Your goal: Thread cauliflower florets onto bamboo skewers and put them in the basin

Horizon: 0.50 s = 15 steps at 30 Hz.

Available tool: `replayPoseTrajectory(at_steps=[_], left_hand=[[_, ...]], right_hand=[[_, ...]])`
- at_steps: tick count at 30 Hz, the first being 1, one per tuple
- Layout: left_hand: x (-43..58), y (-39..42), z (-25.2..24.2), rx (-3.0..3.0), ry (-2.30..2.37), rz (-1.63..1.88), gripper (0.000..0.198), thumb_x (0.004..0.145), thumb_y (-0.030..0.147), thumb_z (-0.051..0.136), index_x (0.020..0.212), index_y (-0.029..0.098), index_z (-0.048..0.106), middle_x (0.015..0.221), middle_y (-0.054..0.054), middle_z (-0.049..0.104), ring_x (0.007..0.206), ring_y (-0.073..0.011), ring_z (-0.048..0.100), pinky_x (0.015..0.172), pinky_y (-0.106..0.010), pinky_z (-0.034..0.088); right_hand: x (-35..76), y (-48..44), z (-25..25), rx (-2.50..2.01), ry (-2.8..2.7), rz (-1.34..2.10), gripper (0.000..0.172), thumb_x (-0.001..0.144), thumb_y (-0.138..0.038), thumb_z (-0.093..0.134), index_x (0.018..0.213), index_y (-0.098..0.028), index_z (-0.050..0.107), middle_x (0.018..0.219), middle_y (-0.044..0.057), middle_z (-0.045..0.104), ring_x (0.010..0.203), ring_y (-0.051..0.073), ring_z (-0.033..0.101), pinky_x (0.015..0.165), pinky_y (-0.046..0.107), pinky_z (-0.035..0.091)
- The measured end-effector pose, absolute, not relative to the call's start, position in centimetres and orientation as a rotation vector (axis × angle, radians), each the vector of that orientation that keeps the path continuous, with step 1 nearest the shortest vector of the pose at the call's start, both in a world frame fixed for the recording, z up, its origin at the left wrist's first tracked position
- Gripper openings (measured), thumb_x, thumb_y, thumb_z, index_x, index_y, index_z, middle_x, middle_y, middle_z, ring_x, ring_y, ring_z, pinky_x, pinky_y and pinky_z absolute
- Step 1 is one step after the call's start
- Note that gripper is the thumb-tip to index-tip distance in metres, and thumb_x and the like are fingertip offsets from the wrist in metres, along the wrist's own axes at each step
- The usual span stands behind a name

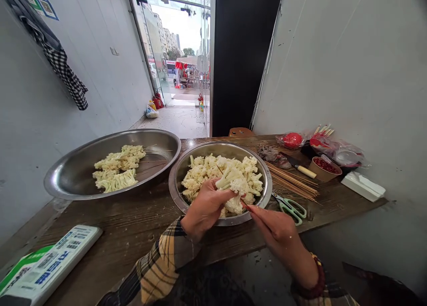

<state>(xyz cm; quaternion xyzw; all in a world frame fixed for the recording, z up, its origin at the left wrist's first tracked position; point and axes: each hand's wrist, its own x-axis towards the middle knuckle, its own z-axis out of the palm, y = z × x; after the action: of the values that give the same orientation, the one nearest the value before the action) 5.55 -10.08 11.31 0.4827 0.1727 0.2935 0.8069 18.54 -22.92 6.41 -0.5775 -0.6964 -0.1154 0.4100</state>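
With the left hand [206,203] pinching a cauliflower floret [230,178] over the round steel basin [174,186] and the right hand [276,226] gripping a thin skewer [245,205], push slowly and straight, the supporting grip clear of its tip.

A dark brown, wood-grained desk [133,228] carries a round, shiny metal bowl [268,181] near its middle. Counted from that bowl, a larger, oval metal basin [76,172] stands between nine and ten o'clock, and a flat white slab with blue lettering [66,250] lies at eight. Thin brown wooden skewers [290,181] lie at three, with a brown paper tub [320,173] and an oblong white box [363,186] farther out; pale-green-handled scissors [287,204] sit towards four.
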Motion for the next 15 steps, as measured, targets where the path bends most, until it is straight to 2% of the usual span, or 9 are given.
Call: replayPoseTrajectory(at_steps=[5,11,14,15], left_hand=[[6.0,-11.0,10.6,1.015,0.404,0.619,0.02,0.06,0.016,0.075,0.08,0.012,0.071,0.073,-0.006,0.07,0.059,-0.013,0.059,0.057,-0.024,0.045],[5.6,-11.3,11.4,1.024,0.424,0.573,0.017,0.059,0.018,0.074,0.074,0.013,0.07,0.07,-0.005,0.069,0.056,-0.014,0.057,0.053,-0.025,0.047],[4.1,-9.2,13.2,0.969,0.48,0.859,0.015,0.056,0.019,0.074,0.067,0.015,0.067,0.065,-0.001,0.067,0.051,-0.0109,0.055,0.05,-0.022,0.046],[3.7,-8.3,13.7,0.983,0.523,0.984,0.017,0.056,0.018,0.073,0.071,0.014,0.067,0.066,-0.001,0.066,0.052,-0.01,0.055,0.05,-0.021,0.046]], right_hand=[[18.4,-24.2,6.1,-1.446,-1.714,-0.3,0.033,0.092,-0.013,0.047,0.12,-0.02,0.064,0.102,0.008,0.073,0.087,0.018,0.072,0.077,0.026,0.059],[17.9,-25.9,4.7,-1.464,-1.607,-0.328,0.029,0.09,-0.015,0.05,0.114,-0.022,0.067,0.096,0.006,0.075,0.08,0.018,0.073,0.072,0.023,0.06],[18.4,-27.5,3.2,-1.52,-1.518,-0.231,0.025,0.091,-0.021,0.05,0.106,-0.024,0.071,0.094,0.004,0.076,0.08,0.019,0.073,0.071,0.024,0.06],[18.8,-27.9,2.8,-1.543,-1.464,-0.204,0.024,0.091,-0.024,0.051,0.102,-0.024,0.072,0.091,0.004,0.076,0.078,0.019,0.073,0.07,0.024,0.06]])
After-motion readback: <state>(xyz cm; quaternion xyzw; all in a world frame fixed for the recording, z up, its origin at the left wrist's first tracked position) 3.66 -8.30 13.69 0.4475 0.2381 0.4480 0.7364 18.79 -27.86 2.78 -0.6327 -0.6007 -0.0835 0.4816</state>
